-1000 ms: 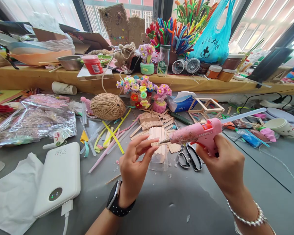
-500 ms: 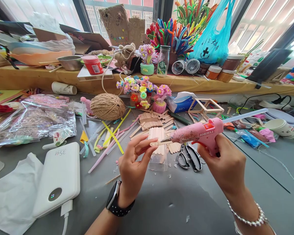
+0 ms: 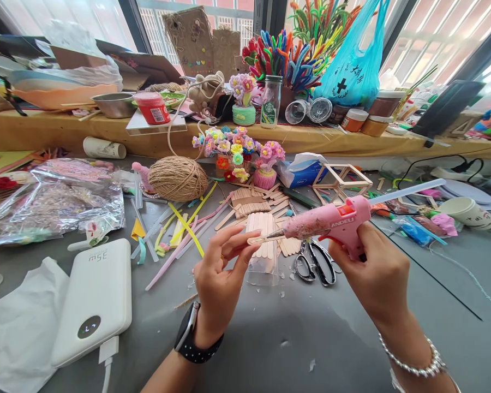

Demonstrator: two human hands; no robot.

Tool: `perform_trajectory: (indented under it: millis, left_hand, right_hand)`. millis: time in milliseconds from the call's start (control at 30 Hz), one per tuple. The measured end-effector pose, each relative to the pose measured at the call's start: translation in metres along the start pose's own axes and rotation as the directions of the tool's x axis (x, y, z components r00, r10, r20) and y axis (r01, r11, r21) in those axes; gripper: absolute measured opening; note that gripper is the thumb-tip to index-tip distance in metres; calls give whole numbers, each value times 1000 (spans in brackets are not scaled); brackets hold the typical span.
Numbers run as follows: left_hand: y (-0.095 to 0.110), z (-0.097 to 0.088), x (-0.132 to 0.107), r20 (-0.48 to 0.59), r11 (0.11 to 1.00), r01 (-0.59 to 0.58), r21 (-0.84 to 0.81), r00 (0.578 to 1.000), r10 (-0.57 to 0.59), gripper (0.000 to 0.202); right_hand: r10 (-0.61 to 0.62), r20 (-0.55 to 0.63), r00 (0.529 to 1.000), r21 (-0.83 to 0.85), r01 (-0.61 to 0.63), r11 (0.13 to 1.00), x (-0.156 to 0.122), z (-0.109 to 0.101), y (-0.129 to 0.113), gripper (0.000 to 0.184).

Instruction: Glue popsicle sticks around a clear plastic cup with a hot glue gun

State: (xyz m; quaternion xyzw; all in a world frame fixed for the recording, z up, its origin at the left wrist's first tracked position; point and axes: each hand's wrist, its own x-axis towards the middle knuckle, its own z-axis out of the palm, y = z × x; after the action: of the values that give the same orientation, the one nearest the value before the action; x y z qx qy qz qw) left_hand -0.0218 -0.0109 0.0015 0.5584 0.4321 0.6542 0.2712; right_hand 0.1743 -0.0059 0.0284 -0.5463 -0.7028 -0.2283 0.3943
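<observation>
My right hand (image 3: 370, 267) is wrapped round the handle of a pink hot glue gun (image 3: 335, 221), with a clear glue stick (image 3: 409, 190) poking out of its back end. My left hand (image 3: 223, 267) pinches a small wooden craft stick (image 3: 256, 239) between thumb and fingers. The gun's metal nozzle (image 3: 275, 234) is at that stick; whether they touch I cannot tell. Behind and below, a row of craft sticks (image 3: 262, 224) lies side by side on a clear plastic piece (image 3: 264, 275). Black-handled scissors (image 3: 316, 265) rest just under the gun.
A white power bank (image 3: 96, 300) with a cable lies at the left, by a white tissue (image 3: 28, 322). Further back are a twine ball (image 3: 178, 179), a bundle of craft sticks (image 3: 249, 201), a wooden frame (image 3: 341, 183) and a paper cup (image 3: 468, 212). A crowded ledge (image 3: 229, 139) runs behind.
Both hands, the glue gun and the stick hold nearly the same pose. The whole view has shifted slightly, with things appearing a little further left.
</observation>
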Motion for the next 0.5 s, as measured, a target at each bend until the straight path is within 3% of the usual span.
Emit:
perform_trajectory:
  millis: [500]
  left_hand:
    - [-1,-2,2,-29,998,-14,55,999,16,31]
  right_hand:
    - [-2,12,1000,-5,2,1000,-1,-1,2,23]
